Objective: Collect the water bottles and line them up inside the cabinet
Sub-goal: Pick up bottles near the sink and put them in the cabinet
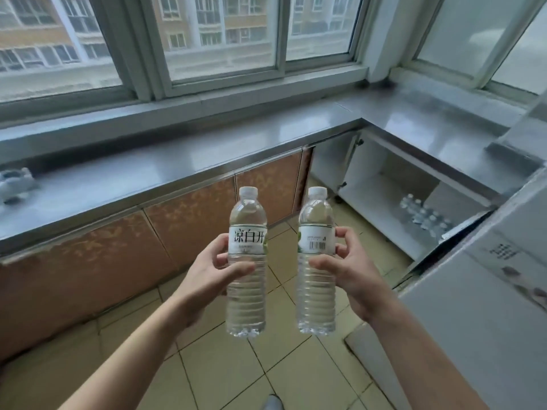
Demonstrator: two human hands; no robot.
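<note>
The person stands on a tiled floor [225, 377] in the corner of a room, both forearms raised in front of the camera. The left hand [208, 272] grips a clear water bottle [247, 288] at mid-height, thumb across the front just below the label and fingers [220, 247] curled round its left side. This left bottle is upright, white cap on, its label showing large printed characters. The right hand [347, 269] holds a second water bottle [316, 291] in the same manner, thumb across the ribbed body below the label and fingers [343, 233] wrapped round the right side; its label shows a barcode. The two bottles stand side by side, close but not touching, both held in the air above the floor. A grey L-shaped tabletop [183, 167] runs under the windows [225, 34] and turns along the right-hand wall. Below its long run are closed brown cabinet doors [88, 261]. Below the right-hand run an open white cabinet [381, 184] is visible, well apart from the hands, with a group of capped bottles [423, 216] standing on its floor towards the right; their exact count cannot be told. A pale object [14, 183] lies on the tabletop at far left, too blurred to identify. A white box-like surface [488, 291] fills the right foreground. The tip of a shoe [272, 402] shows at the bottom edge.
</note>
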